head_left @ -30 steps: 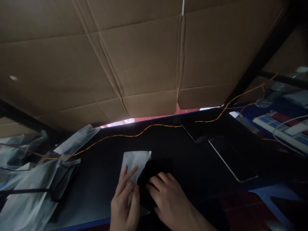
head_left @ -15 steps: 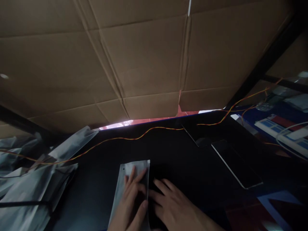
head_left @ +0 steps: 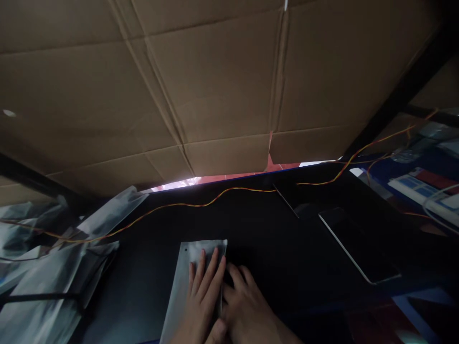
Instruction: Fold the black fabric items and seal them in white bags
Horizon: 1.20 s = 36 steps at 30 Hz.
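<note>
A pale grey plastic bag (head_left: 184, 279) lies flat on the black table top (head_left: 272, 239), close to the near edge. My left hand (head_left: 202, 298) lies flat on the bag with its fingers stretched out together. My right hand (head_left: 247, 308) rests just to the right of it, fingers extended and touching the bag's right edge and the dark surface beside it. Whether anything dark lies under the right fingers I cannot make out.
A heap of similar grey bags (head_left: 53, 267) lies at the left. A thin orange-yellow wire (head_left: 215, 198) runs across the table. A dark phone (head_left: 358, 243) lies at the right. A cardboard wall (head_left: 215, 86) stands behind the table. White boxes (head_left: 426, 191) sit at the far right.
The bag's folded top corner has been flattened and the bag now lies straight. My left hand has slid up over it with fingers straightened, and my right hand has moved in beside it.
</note>
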Each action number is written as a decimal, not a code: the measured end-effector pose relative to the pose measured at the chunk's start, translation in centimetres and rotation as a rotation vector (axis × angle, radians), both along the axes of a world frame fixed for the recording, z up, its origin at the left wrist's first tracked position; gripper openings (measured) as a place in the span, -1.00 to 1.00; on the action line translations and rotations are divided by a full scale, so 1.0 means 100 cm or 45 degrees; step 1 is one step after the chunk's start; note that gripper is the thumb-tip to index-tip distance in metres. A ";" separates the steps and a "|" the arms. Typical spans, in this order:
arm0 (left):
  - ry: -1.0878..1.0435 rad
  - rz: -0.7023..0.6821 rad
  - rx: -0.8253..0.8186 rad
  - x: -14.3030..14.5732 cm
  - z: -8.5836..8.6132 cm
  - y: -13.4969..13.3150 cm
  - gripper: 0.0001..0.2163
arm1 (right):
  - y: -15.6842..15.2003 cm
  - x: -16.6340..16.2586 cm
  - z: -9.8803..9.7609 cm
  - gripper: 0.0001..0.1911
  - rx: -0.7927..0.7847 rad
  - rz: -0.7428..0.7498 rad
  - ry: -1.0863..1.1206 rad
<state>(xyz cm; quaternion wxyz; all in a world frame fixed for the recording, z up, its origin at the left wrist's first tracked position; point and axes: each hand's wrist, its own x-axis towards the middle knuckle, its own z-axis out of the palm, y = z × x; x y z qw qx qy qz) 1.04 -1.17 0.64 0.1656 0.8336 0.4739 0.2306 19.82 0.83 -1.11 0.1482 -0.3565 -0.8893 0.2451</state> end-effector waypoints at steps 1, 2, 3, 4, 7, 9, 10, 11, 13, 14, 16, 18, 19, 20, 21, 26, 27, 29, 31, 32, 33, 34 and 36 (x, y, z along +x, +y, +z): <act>-0.008 0.003 -0.005 0.001 0.002 0.000 -0.29 | 0.000 0.001 -0.001 -0.59 0.022 0.079 0.046; -0.012 -0.005 -0.011 0.001 0.004 0.001 -0.30 | 0.000 0.003 -0.002 -0.60 0.043 0.161 0.099; -0.014 -0.027 -0.011 0.001 0.007 0.002 -0.31 | 0.000 0.005 -0.002 -0.60 0.060 0.228 0.155; -0.010 -0.052 -0.017 0.002 0.010 0.003 -0.32 | 0.000 0.008 -0.002 -0.60 0.072 0.272 0.205; 0.009 -0.102 -0.047 0.007 0.014 0.005 -0.33 | 0.000 0.010 0.002 -0.55 0.084 0.299 0.303; -0.006 -0.078 -0.045 0.012 0.012 0.005 -0.32 | 0.001 0.002 0.002 -0.44 0.069 0.203 0.326; -0.024 -0.051 -0.029 0.015 0.010 0.004 -0.31 | 0.001 -0.005 0.001 -0.36 0.046 0.125 0.329; -0.046 -0.021 -0.005 0.017 0.007 0.004 -0.29 | 0.001 -0.012 -0.001 -0.30 0.016 0.043 0.331; -0.089 0.024 0.048 0.020 0.003 0.003 -0.28 | 0.001 -0.028 -0.006 -0.25 -0.046 -0.068 0.335; -0.102 0.029 0.063 0.020 0.003 0.003 -0.28 | 0.000 -0.033 -0.008 -0.25 -0.068 -0.090 0.341; -0.111 0.019 0.070 0.013 0.005 0.003 -0.28 | 0.001 -0.038 -0.007 -0.26 -0.086 -0.095 0.361; -0.109 -0.006 0.060 0.000 0.009 0.003 -0.30 | 0.003 -0.029 0.001 -0.25 -0.077 -0.070 0.389; -0.083 -0.024 0.058 -0.008 0.011 0.003 -0.34 | 0.005 -0.021 0.007 -0.27 -0.076 -0.015 0.407; -0.038 -0.039 0.059 -0.017 0.011 0.003 -0.37 | 0.007 -0.010 0.014 -0.29 -0.075 0.041 0.427; 0.013 -0.050 0.068 -0.026 0.011 0.002 -0.38 | 0.010 0.000 0.020 -0.34 -0.100 0.165 0.443; 0.141 -0.065 0.144 -0.046 -0.003 0.002 -0.30 | 0.010 0.030 0.034 -0.59 -0.134 0.128 0.388; 0.143 -0.075 0.155 -0.046 -0.006 0.003 -0.26 | 0.006 0.029 0.033 -0.60 -0.113 0.124 0.367; 0.151 -0.116 0.144 -0.042 -0.006 0.006 -0.17 | -0.003 0.024 0.027 -0.58 -0.113 0.125 0.355; 0.154 -0.174 0.102 -0.038 -0.002 0.009 -0.11 | -0.010 0.017 0.024 -0.56 -0.151 0.125 0.356; 0.158 -0.202 0.076 -0.036 0.001 0.010 -0.08 | -0.012 0.012 0.023 -0.55 -0.157 0.141 0.357; 0.165 -0.228 0.055 -0.035 0.005 0.011 -0.04 | -0.013 0.008 0.023 -0.54 -0.151 0.158 0.358; 0.175 -0.252 0.037 -0.033 0.008 0.012 -0.01 | -0.013 0.002 0.023 -0.51 -0.132 0.161 0.366; 0.193 -0.288 0.013 -0.030 0.013 0.015 0.06 | -0.012 -0.010 0.022 -0.39 -0.097 0.045 0.392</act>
